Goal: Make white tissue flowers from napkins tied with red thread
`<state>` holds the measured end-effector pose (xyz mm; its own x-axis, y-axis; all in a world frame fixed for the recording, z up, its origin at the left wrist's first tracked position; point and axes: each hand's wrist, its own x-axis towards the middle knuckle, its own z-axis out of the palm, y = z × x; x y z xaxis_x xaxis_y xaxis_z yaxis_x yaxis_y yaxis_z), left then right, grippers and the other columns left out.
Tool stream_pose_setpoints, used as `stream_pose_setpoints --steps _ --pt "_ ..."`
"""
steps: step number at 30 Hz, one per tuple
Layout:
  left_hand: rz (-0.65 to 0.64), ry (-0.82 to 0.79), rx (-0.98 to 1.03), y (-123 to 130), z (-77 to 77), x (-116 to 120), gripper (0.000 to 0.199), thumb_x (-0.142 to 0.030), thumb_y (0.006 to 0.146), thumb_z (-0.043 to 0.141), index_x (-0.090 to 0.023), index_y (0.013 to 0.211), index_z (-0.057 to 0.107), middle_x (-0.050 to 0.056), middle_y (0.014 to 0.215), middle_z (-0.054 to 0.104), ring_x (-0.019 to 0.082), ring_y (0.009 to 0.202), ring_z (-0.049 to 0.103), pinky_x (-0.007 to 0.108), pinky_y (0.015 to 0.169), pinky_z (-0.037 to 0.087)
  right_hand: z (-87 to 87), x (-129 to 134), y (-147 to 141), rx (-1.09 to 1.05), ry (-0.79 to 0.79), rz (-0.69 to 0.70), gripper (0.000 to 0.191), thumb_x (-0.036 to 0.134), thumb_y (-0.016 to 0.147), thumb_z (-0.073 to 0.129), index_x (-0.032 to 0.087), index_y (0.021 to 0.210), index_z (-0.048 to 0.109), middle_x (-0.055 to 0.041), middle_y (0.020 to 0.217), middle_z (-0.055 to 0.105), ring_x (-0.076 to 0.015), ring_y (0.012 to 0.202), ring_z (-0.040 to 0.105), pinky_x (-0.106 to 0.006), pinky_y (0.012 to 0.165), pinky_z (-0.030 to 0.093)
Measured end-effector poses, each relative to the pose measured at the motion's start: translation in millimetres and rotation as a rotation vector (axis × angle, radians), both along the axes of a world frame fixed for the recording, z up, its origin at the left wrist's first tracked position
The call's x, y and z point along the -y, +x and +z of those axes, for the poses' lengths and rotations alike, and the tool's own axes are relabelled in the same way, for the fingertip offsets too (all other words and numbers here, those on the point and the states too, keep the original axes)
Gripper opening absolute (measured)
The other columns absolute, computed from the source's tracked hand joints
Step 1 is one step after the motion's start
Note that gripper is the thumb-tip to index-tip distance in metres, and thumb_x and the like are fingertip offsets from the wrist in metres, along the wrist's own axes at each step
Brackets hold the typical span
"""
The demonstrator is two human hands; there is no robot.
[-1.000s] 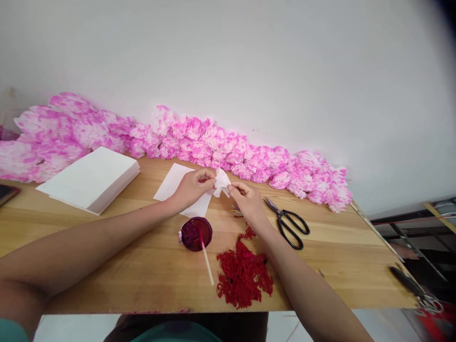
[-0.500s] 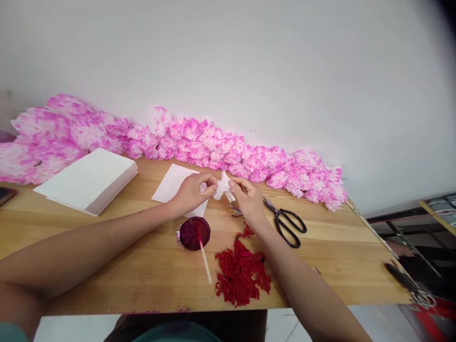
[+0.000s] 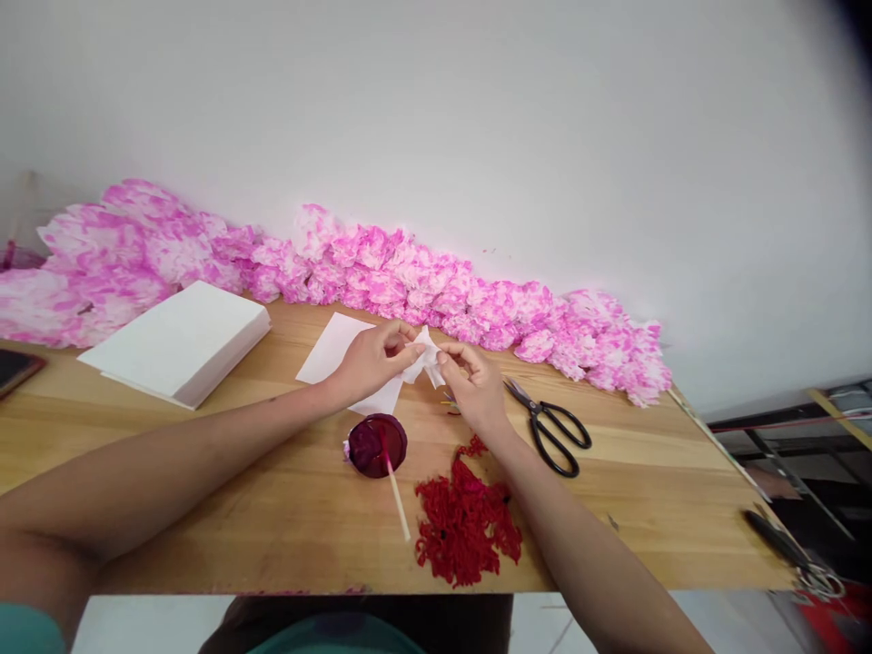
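Note:
Between both hands is a small piece of crumpled white paper (image 3: 427, 356), raised above the table. Its left side is pinched by my left hand (image 3: 373, 361), closed at thumb and fingers. My right hand (image 3: 475, 383) is closed on the right side of the same piece. Flat white sheets (image 3: 328, 350) lie under and beside my left hand. Nearer me stands a small bowl of dark red liquid (image 3: 376, 445) with a thin stick (image 3: 399, 509) leaning in it. A heap of red yarn (image 3: 464, 527) lies by my right forearm. Black-handled scissors (image 3: 549, 425) rest right of my right hand.
Along the wall runs a long row of pink-and-white paper flowers (image 3: 409, 277). A thick stack of white paper (image 3: 181, 341) sits at left, with a phone (image 3: 14, 371) beyond it. At the right table edge lies a dark-handled tool (image 3: 777, 536) near more scissors (image 3: 821, 579).
The white paper has shifted shape between my fingers, its lower part now spread wider. Both hands have moved only slightly, and the whole view has shifted a little.

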<state>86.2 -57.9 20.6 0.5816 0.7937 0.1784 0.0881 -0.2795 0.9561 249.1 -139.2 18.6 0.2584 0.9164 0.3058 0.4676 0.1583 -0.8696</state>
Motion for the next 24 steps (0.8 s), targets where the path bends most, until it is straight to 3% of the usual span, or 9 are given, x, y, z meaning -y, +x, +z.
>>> stream_pose_setpoints --steps 3,6,11,15,18,21,24 --pt "-0.034 -0.073 0.04 3.1 -2.2 0.8 0.024 -0.04 0.081 0.06 -0.016 0.084 0.061 0.001 0.074 0.063 0.013 0.062 0.059 0.024 0.055 0.049 -0.2 0.2 -0.1 0.07 -0.012 0.014 0.022 0.037 0.086 0.057 0.022 0.097 0.069 -0.0033 0.092 0.071 -0.0178 0.083 0.064 -0.03 0.075 0.048" --pt "-0.032 -0.031 0.052 4.6 -5.3 2.2 0.02 -0.036 0.082 0.059 -0.016 0.081 0.062 0.001 0.073 0.064 0.012 0.062 0.058 0.023 0.056 0.046 1.0 0.5 -1.3 0.103 -0.023 0.03 0.026 0.04 0.087 0.057 0.022 0.102 0.067 -0.0044 0.096 0.071 -0.0187 0.085 0.064 -0.032 0.078 0.048" --pt "-0.005 0.099 -0.004 5.0 -7.7 4.2 0.016 -0.031 0.082 0.058 -0.016 0.077 0.063 0.0 0.071 0.064 0.012 0.065 0.056 0.022 0.059 0.041 1.5 1.1 -3.9 0.215 0.025 -0.014 0.02 0.04 0.086 0.06 0.022 0.087 0.07 -0.0038 0.086 0.071 -0.0194 0.082 0.063 -0.032 0.078 0.046" --pt "0.016 -0.092 0.111 6.3 -8.3 -0.3 0.021 -0.037 0.078 0.062 -0.016 0.077 0.06 0.0 0.072 0.063 0.011 0.064 0.057 0.023 0.061 0.044 -2.9 -2.9 0.0 -0.09 -0.029 -0.072 0.025 0.044 0.085 0.059 0.021 0.087 0.068 -0.0007 0.075 0.067 -0.015 0.065 0.058 -0.027 0.063 0.045" --pt "0.014 -0.224 0.173 6.5 -8.3 -4.2 0.025 -0.039 0.075 0.065 -0.015 0.077 0.06 0.0 0.07 0.062 0.011 0.064 0.058 0.024 0.063 0.046 -5.7 -6.8 3.9 -0.324 -0.051 -0.097 0.028 0.046 0.082 0.061 0.019 0.086 0.066 0.0009 0.073 0.065 -0.0126 0.062 0.055 -0.025 0.06 0.044" --pt "-0.004 -0.236 0.17 5.3 -7.0 -5.3 0.026 -0.039 0.074 0.067 -0.015 0.077 0.06 0.0 0.07 0.062 0.011 0.064 0.058 0.024 0.062 0.048 -5.5 -7.0 5.2 -0.339 -0.05 -0.08 0.028 0.046 0.081 0.062 0.019 0.086 0.065 0.001 0.073 0.064 -0.0123 0.062 0.054 -0.024 0.059 0.043" --pt "-0.029 -0.178 0.132 2.9 -3.9 -4.8 0.028 -0.043 0.078 0.065 -0.016 0.078 0.059 0.001 0.072 0.063 0.011 0.065 0.059 0.024 0.062 0.049 -3.2 -3.7 4.0 -0.185 -0.018 -0.037 0.026 0.044 0.084 0.059 0.02 0.092 0.066 -0.0004 0.077 0.066 -0.0139 0.065 0.057 -0.026 0.06 0.044"
